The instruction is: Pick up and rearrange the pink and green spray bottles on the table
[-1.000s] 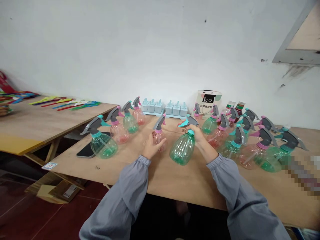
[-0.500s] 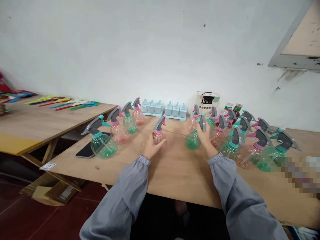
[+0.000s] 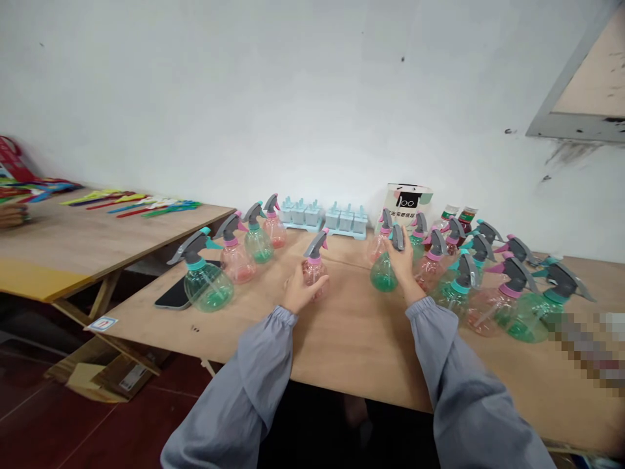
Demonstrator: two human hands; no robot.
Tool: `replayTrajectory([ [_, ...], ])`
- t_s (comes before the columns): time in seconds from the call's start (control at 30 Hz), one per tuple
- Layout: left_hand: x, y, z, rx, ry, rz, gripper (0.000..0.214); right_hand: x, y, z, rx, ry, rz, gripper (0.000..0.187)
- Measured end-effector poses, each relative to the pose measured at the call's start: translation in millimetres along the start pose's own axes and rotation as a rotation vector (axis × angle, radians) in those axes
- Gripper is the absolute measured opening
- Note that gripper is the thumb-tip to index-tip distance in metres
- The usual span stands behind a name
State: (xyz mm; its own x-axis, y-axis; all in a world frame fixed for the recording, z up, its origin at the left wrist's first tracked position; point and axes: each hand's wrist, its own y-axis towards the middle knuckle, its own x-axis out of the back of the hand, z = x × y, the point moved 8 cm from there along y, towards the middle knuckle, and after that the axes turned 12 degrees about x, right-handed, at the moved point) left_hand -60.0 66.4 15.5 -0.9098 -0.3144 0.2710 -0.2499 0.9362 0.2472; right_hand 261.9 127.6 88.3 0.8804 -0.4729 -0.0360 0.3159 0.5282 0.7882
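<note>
My left hand [image 3: 301, 288] is wrapped round the clear pink body of a spray bottle [image 3: 316, 270] with a grey and pink trigger head, upright at the middle of the table. My right hand [image 3: 402, 260] grips the head of a green spray bottle [image 3: 383, 273] at the near edge of the right-hand group; its fingertips are partly hidden behind the head. Close beside that hand stand a pink spray bottle [image 3: 430, 267] and a green one [image 3: 453, 293]. To the left, a green spray bottle [image 3: 209, 286] and a pink one [image 3: 237, 262] lead a short row.
A phone [image 3: 172, 296] lies by the left row. Pale blue popsicle molds [image 3: 346, 221] and a printed box [image 3: 406, 198] stand along the wall. Colourful flat strips [image 3: 131, 203] lie on a second table [image 3: 53, 251]. Two red-capped bottles [image 3: 466, 218] stand behind the right group.
The view has shifted slightly, moving the scene a little right and down. Both hands keep their hold on the same two spray bottles, with little other visible change.
</note>
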Motion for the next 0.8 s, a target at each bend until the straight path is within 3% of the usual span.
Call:
replayTrajectory([
  [0.1, 0.1, 0.5, 1.1, 0.001, -0.007, -0.003, 0.069, -0.8, -0.5, -2.9, 0.0, 0.008, 0.001, 0.083],
  [0.2, 0.8, 1.0, 0.8, -0.004, 0.0, -0.012, 0.069, 4.6, 0.4, 11.8, 0.079, 0.019, -0.014, 0.094],
  [0.37, -1.2, -3.0, -3.9, -0.026, 0.036, 0.021, 0.068, 20.0, -11.0, 87.0, 0.389, -0.014, -0.148, 0.09],
  [0.43, -5.4, -7.6, -6.8, -0.038, 0.066, 0.062, 0.065, 5.7, -25.8, 114.8, 0.431, 0.019, -0.072, 0.077],
  [0.5, -11.2, -13.8, -10.8, -0.062, 0.082, 0.116, 0.061, -29.8, -46.6, 128.8, 0.37, 0.05, 0.185, 0.069],
  [0.6, -24.9, -25.5, -23.2, -0.184, 0.094, 0.239, 0.057, -76.1, -82.7, 125.8, 0.191, 0.098, 0.454, 0.09],
  [0.67, -36.3, -32.7, -30.6, -0.273, 0.16, 0.335, 0.055, -89.8, -97.0, 112.5, 0.051, 0.111, 0.483, 0.094],
  [0.73, -41.4, -35.3, -34.1, -0.331, 0.266, 0.377, 0.055, -93.3, -102.1, 98.6, -0.063, 0.139, 0.461, 0.086],
  [0.8, -27.8, -33.0, -39.1, -0.397, 0.331, 0.289, 0.052, -91.0, -100.1, 89.3, -0.123, 0.171, 0.432, 0.074],
])
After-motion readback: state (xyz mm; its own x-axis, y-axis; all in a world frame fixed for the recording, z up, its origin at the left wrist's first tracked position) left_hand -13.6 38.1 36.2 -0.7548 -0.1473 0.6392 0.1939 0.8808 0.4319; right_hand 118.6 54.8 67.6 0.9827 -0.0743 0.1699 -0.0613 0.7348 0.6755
